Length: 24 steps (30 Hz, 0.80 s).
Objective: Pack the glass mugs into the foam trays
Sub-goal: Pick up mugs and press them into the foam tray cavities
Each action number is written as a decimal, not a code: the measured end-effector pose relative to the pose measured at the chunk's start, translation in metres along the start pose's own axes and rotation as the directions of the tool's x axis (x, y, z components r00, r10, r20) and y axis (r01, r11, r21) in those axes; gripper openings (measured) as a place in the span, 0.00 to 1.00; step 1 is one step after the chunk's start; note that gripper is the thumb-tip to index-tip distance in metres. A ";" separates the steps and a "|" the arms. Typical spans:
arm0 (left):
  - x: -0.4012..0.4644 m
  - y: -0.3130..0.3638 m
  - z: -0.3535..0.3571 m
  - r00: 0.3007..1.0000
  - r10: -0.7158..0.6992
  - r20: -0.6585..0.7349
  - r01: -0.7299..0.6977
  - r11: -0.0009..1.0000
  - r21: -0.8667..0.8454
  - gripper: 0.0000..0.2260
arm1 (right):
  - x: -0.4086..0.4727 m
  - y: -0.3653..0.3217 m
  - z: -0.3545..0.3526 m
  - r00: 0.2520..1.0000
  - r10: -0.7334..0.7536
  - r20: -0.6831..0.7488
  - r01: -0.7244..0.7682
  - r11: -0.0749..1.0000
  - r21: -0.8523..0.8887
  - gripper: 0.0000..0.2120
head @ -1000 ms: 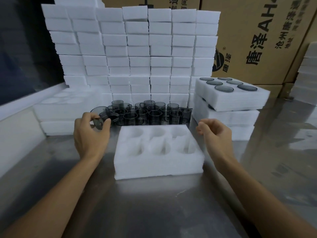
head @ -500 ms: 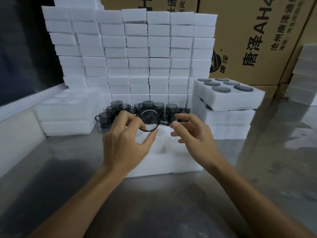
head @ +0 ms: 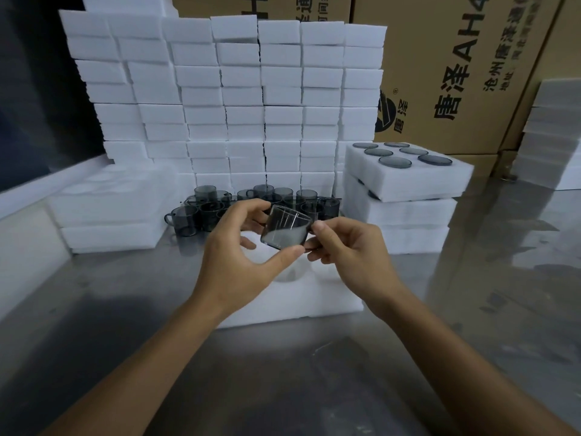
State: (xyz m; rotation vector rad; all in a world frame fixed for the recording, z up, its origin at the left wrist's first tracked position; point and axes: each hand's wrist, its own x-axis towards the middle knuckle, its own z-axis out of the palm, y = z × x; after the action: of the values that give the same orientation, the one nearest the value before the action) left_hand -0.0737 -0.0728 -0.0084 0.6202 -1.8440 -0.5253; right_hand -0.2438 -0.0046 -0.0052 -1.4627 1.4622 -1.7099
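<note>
Table [head: 94, 325] of dull steel, bearing everything. Behind the foam tray [head: 330, 297], a wall of stacked foam blocks [head: 239, 99]; to the tray's right, packed trays [head: 408, 180] with dark mug bases showing on top; just behind the tray, a cluster of loose glass mugs [head: 264, 199].

Held above the tray's pockets, one smoky glass mug [head: 284, 229], tilted on its side. Pinched by the left hand [head: 239, 262], thumb under the lower edge and fingers [head: 251, 206] curled over the far side; steadied by the right hand [head: 349, 256], fingertips nipping the mug's right edge. Handle not made out.

Probably the turning step before seating. Best done by rolling the mug mouth-down, to judge by the bases showing in the packed trays, then lining the handle with the pocket's notch and lowering straight in. Worth pressing gently, since glass against tight foam may bind or slip. Pockets below mostly hidden by the hands; filled or not, cannot tell.
</note>
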 end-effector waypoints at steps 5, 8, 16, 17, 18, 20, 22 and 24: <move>0.009 0.006 -0.001 0.935 -0.279 0.220 0.349 0.831 -0.433 0.19 | 0.000 -0.008 0.000 0.985 0.173 -0.007 -0.170 0.976 0.139 0.13; 0.015 0.009 -0.002 0.852 -0.422 0.310 0.524 0.684 -0.509 0.12 | 0.001 -0.011 0.000 0.956 0.293 0.003 -0.286 0.931 0.228 0.13; 0.026 0.008 -0.007 0.771 -0.518 0.371 0.633 0.551 -0.544 0.16 | 0.010 -0.021 0.002 0.962 0.269 0.039 -0.272 0.942 0.197 0.10; 0.028 0.008 -0.008 0.778 -0.519 0.355 0.622 0.553 -0.555 0.18 | 0.013 -0.023 0.003 0.967 0.250 0.048 -0.254 0.952 0.169 0.08; 0.030 0.008 -0.010 0.786 -0.515 0.342 0.610 0.556 -0.565 0.20 | 0.016 -0.025 0.004 0.971 0.230 0.062 -0.237 0.962 0.135 0.08; 0.035 0.006 -0.015 0.803 -0.508 0.312 0.586 0.576 -0.570 0.20 | 0.022 -0.029 0.006 0.975 0.196 0.104 -0.203 0.978 0.055 0.10; 0.039 0.003 -0.020 0.816 -0.505 0.283 0.567 0.599 -0.566 0.20 | 0.030 -0.032 0.008 0.977 0.165 0.138 -0.161 0.986 -0.040 0.11; 0.041 0.000 -0.024 0.824 -0.502 0.263 0.555 0.618 -0.557 0.19 | 0.038 -0.034 0.013 0.982 0.123 0.146 -0.107 0.988 -0.115 0.09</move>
State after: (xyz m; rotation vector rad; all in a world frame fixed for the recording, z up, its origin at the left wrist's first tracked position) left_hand -0.0628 -0.1006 0.0287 0.6866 -1.3960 -1.5102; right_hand -0.2356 -0.0307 0.0395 -1.4970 1.5437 -1.4380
